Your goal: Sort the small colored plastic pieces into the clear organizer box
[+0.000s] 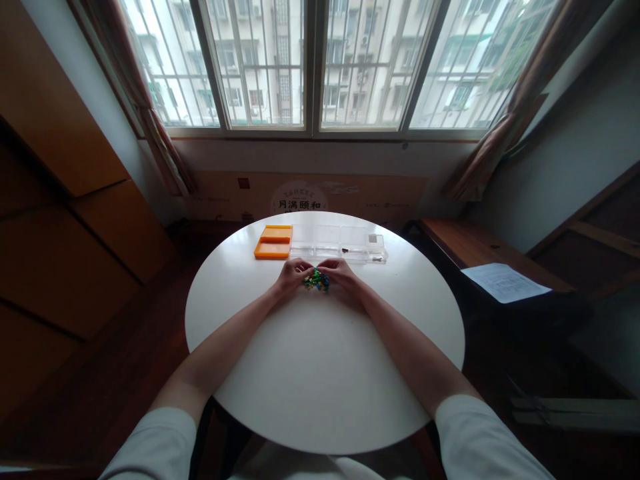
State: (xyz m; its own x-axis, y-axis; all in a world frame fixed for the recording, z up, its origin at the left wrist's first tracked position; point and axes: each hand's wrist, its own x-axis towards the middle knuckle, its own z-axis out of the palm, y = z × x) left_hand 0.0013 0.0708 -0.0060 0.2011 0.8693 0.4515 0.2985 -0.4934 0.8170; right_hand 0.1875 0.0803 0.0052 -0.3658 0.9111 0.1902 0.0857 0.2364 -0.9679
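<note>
A small heap of green, blue and yellow plastic pieces lies on the white round table, just beneath my fingertips. My left hand is closed at the heap's left edge, thumb and fingers pinched together. From the other side my right hand is pinched too, and its fingertips nearly meet those of the left above the pieces. Whatever sits between the fingers is too small to make out. Behind my hands stand an open orange case and a row of clear plastic boxes.
One clear box has a tiny dark item in it; a small greyish item is at the row's right end. Right of the table, a paper sheet lies on a wooden bench. A large printed cardboard panel stands under the window.
</note>
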